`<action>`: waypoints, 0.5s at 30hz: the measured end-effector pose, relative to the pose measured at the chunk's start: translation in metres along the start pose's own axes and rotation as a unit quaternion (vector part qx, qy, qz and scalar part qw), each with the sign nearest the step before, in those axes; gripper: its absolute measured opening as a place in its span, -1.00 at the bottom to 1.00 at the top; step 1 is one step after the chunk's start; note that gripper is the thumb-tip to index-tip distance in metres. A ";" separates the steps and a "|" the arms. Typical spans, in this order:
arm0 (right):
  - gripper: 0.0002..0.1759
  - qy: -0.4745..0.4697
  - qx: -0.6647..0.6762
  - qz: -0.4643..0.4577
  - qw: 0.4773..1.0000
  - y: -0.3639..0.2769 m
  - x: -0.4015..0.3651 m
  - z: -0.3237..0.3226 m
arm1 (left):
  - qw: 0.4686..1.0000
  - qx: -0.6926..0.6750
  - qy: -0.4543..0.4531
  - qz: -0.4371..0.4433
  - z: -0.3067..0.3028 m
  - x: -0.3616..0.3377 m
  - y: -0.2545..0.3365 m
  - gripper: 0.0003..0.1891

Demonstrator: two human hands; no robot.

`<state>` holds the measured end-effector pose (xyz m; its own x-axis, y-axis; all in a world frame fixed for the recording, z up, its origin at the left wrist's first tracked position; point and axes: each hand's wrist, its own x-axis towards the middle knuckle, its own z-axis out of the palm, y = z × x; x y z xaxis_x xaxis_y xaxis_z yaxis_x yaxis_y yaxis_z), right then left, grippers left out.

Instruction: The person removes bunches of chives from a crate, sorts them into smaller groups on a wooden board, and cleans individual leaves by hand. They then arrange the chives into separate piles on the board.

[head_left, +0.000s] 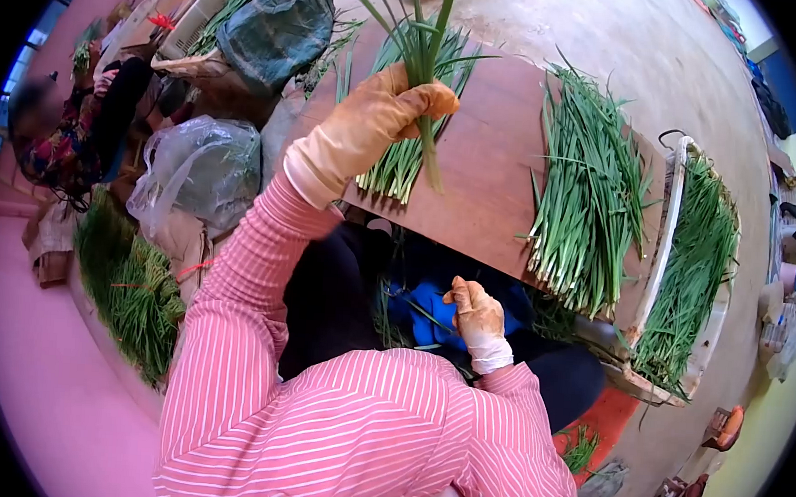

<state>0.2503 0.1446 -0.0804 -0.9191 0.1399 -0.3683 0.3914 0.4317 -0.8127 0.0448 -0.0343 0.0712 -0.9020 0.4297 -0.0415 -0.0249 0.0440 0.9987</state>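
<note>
Above the left part of the smooth, reddish-brown board (495, 145), my left hand (355, 132), in a stained pale glove, is clamped on a small bunch of long green stalks (421, 54). My right hand (480, 315), gloved too, is apart from it, below the near edge, fingers curled; I can't tell whether they grip anything.

I judge things partway along: one flat pile of pale-ended green stalks (392, 171) lies toward the left edge, and a broader leafy green pile (593, 188) lies toward the right edge, its pale ends at the near edge. The bunch in my grip isn't laid down, and plenty of loose greens (688, 266) fill the whitish plastic crate (658, 255) beside the right edge.

Counting, I see one board, two piles on it, one held bunch and one crate at the right. Single stalks are too many to count.
</note>
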 end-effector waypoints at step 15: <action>-0.67 0.252 0.007 -0.186 0.950 -0.088 0.014 -0.068 | 0.956 0.016 -0.249 -0.153 0.075 -0.043 -0.076 -0.72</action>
<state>0.1999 0.1688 0.0164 -0.8973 0.3909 0.2049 0.0334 0.5231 -0.8516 0.1180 0.0113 -0.0051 -0.5375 0.7682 -0.3478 -0.2346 0.2600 0.9367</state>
